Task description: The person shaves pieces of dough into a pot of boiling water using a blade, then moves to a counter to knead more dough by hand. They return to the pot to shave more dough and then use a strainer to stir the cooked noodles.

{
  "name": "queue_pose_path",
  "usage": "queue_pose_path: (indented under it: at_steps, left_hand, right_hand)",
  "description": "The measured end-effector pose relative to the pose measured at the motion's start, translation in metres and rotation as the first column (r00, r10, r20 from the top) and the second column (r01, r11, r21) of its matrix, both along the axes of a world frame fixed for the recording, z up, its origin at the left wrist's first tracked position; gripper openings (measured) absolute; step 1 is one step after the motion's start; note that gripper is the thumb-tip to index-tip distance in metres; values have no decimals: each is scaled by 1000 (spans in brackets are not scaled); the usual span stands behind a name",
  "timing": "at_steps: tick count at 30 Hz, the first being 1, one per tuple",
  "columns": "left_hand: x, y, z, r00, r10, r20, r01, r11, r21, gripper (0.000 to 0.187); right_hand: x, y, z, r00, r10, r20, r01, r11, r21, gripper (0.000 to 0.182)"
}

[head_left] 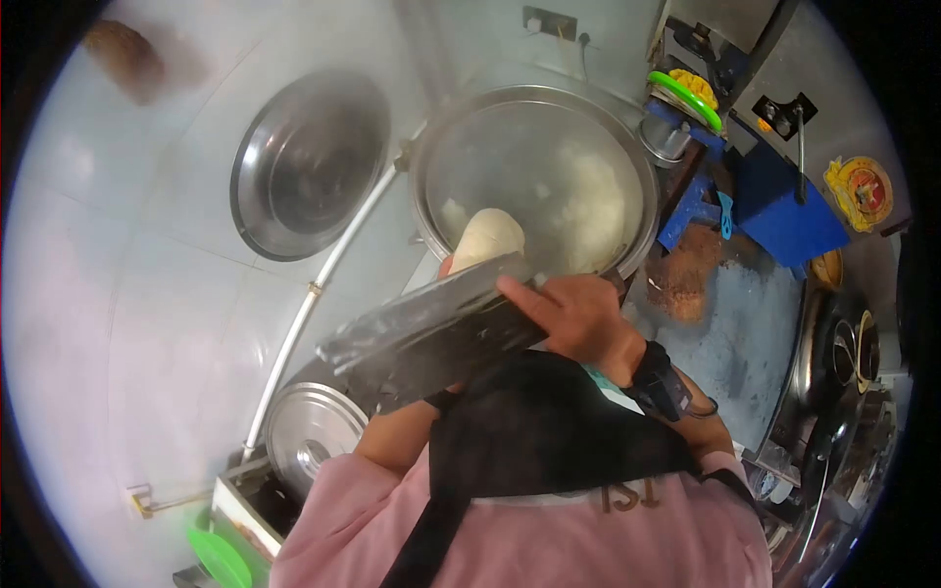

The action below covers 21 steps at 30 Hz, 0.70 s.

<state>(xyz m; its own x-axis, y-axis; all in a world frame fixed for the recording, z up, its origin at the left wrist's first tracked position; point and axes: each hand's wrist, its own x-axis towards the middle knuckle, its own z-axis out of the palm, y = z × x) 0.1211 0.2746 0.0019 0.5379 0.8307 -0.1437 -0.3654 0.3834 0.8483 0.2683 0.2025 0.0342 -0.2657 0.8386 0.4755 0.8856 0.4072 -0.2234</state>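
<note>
A thick, rounded log of pale dough (pixel 490 235) sticks out over the near rim of a large steaming pot (pixel 420 181). Beneath it my left hand (pixel 446 267) is curled around its side, mostly hidden. My right hand (pixel 585 316) grips the end of a wide, flat metal blade (pixel 431 328), its index finger stretched along the upper edge. Slanting down to the left, the blade is smeared by motion and covers much of my left forearm. A pale mass of noodles (pixel 593 211) shows through the cloudy water on the pot's right side.
A steel basin (pixel 314 167) rests against the tiled wall left of a white pipe (pixel 333 260). Below it stands a round metal lid (pixel 312 431). On the right are a worn worktop (pixel 740 343), a blue box (pixel 784 201) and a green-rimmed bowl (pixel 686 98) beside a metal container (pixel 667 137).
</note>
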Motion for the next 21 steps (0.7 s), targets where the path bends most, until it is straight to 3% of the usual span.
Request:
queue_pose_path:
  at_steps: [2,3,4,5,6,7,8,10,14,16,17,18,20,21]
  left_hand:
    - [-5,-5,20,966,111,234,-34,950,-312,46]
    - [-9,5,-14,876,-20,481,247,876,-414,46]
    - [-11,18,-47,699,-93,710,523,743,-418,46]
    - [-9,16,-27,831,-26,556,392,737,-551,46]
    - [-11,15,-21,883,-27,468,325,755,-570,44]
    - [-13,17,-24,793,-65,606,446,739,-505,42]
    - [-14,19,-30,679,-97,728,554,717,-422,40]
    - [-9,11,-47,703,368,609,393,512,-764,41]
    - [-7,12,-52,597,165,785,559,616,-555,34]
    - [-9,13,-53,484,39,874,635,671,-382,29]
    - [-7,10,-19,637,71,768,572,624,-532,27]
    - [-8,12,-26,610,-16,792,610,647,-457,31]
    - [-5,14,-37,607,-8,794,580,687,-437,34]
    - [-5,7,-40,612,3,791,581,677,-452,34]
  right_hand:
    - [2,3,-13,995,-38,90,34,998,46,45]
    - [13,7,-20,991,-136,-11,136,990,29,45]
    - [24,10,-27,967,-231,-106,233,972,6,46]
    - [37,7,-40,968,-228,-106,230,973,8,46]
    - [52,2,-56,935,-351,-56,349,936,-43,48]
    - [60,2,-63,886,-464,1,462,883,-84,49]
    - [50,4,-45,888,-461,4,459,884,-84,49]
    - [18,-4,-15,986,-133,-104,134,991,10,50]
    - [2,-7,-25,996,-72,48,72,997,2,54]
    - [28,3,-48,932,-317,-178,313,948,-51,57]
    - [36,-1,-53,931,-318,-180,313,948,-55,57]
    - [44,-4,-57,906,-402,-130,392,915,-95,58]
    - [46,-3,-50,877,-476,-68,465,876,-132,60]
    - [34,-9,-39,961,-268,-64,260,959,-111,66]
